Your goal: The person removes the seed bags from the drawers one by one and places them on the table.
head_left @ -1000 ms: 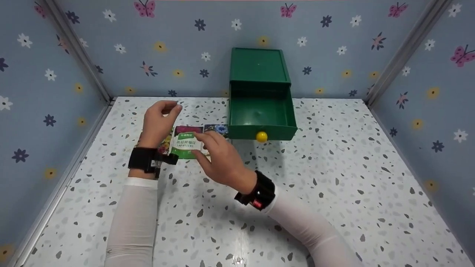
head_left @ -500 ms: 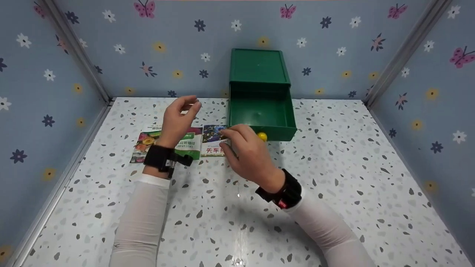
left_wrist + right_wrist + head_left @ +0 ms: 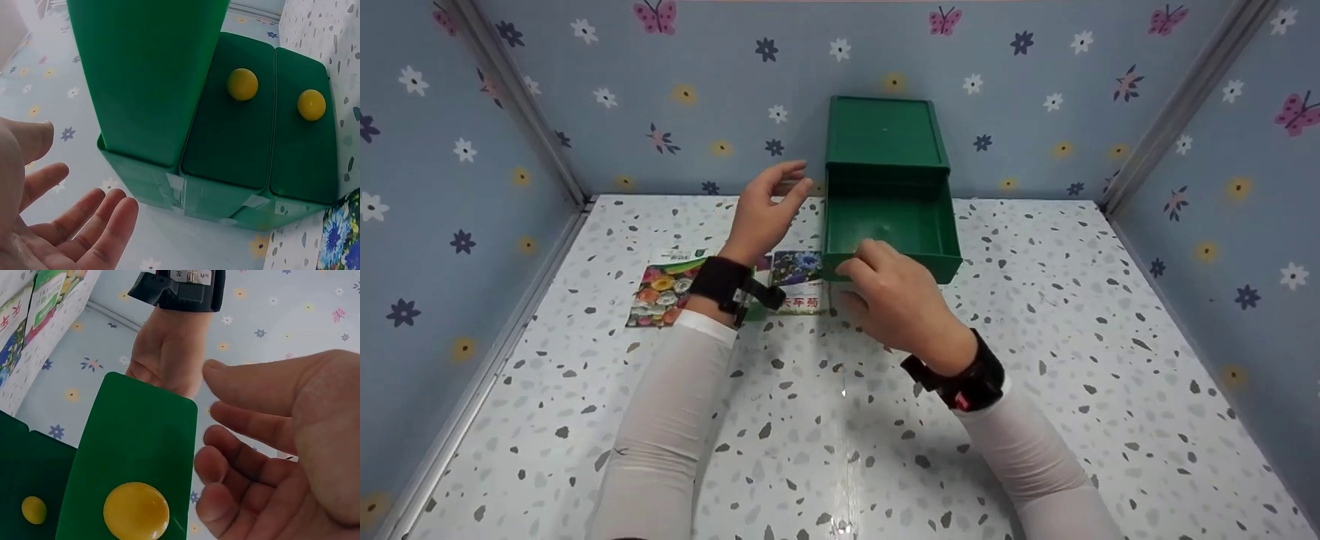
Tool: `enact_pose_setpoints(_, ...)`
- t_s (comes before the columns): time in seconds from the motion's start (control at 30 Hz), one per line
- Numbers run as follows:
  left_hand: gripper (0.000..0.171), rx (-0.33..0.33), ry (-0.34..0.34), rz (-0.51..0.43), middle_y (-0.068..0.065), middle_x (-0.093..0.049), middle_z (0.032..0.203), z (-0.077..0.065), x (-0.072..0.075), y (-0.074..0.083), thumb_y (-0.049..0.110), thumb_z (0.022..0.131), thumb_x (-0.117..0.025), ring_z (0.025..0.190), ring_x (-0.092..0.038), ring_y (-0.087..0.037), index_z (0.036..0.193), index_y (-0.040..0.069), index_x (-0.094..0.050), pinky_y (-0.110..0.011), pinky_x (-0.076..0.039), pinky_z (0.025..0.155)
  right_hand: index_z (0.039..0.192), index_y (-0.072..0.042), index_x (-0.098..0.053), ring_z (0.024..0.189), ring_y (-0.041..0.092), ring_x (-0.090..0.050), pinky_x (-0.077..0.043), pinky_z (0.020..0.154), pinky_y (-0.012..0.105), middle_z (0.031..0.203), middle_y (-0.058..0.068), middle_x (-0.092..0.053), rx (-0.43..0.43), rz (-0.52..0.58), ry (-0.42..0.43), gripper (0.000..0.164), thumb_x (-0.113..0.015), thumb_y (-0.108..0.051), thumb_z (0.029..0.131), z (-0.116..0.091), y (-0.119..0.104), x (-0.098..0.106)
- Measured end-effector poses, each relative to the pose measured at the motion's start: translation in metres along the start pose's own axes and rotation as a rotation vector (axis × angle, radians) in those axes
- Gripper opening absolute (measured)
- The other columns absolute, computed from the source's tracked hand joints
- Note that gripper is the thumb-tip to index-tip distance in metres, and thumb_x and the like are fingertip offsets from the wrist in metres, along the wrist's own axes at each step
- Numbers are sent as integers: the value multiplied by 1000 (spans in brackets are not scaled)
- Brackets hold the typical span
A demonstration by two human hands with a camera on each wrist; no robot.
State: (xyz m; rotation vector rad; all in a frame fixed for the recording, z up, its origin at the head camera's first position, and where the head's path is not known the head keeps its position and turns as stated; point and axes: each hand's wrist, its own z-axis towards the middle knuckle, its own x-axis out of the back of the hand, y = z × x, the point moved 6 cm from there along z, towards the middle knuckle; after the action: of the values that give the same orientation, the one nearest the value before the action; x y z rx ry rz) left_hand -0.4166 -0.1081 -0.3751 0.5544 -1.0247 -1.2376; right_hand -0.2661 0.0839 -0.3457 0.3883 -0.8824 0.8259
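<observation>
A green drawer unit (image 3: 885,131) stands against the back wall, its top drawer (image 3: 889,217) pulled out and bare inside. My left hand (image 3: 765,214) hovers by the unit's left side, fingers loosely spread and holding nothing. Just before the drawer's front is my right hand (image 3: 896,292), with bent, loose fingers around nothing. It hides the drawer's yellow knob (image 3: 136,512) from the head view, while the right wrist view shows knob and fingers apart. In the left wrist view, two lower drawers have yellow knobs (image 3: 242,84) and sit closed.
Flat printed flower packets lie left of the unit: one with multicoloured blooms (image 3: 664,292), one with blue flowers (image 3: 802,270). Another between them is mostly covered by my left wrist. Patterned walls (image 3: 720,97) enclose the speckled table (image 3: 1072,360) at the back and sides.
Both hands have moved right, away from above the packets. My left hand also went farther back, to the unit's side; my right came to the drawer's front. Drawer and packets stay put.
</observation>
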Motion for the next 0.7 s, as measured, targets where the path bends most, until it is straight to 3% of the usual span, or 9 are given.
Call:
enact_pose_setpoints(0.27,53,20,-47,46,-16,-54,159,16,-19,6,38,118,-60,141,-60,-27,165,14,-55,-40,-48,117,111,-2,-77,89,29,-65,-60,73,42,99,12,-62,-107,-81,-145,25,-92,-8,92,-5,5,0)
enact_pose_setpoints(0.5,53,27,-89,85,-15,-53,158,25,-30,7,38,119,-56,142,-58,-28,167,15,-52,-45,-48,118,118,-3,-75,95,30,-65,-63,78,44,106,14,-63,-213,-110,-289,31,-92,-12,94,-8,12,2)
enact_pose_setpoints(0.7,54,65,-107,109,-14,-52,161,31,-34,5,41,120,-53,143,-58,-28,168,17,-51,-47,-48,119,119,-3,-75,96,30,-63,-63,80,44,107,15,-62,-255,-140,-323,29,-90,-12,96,-8,17,4)
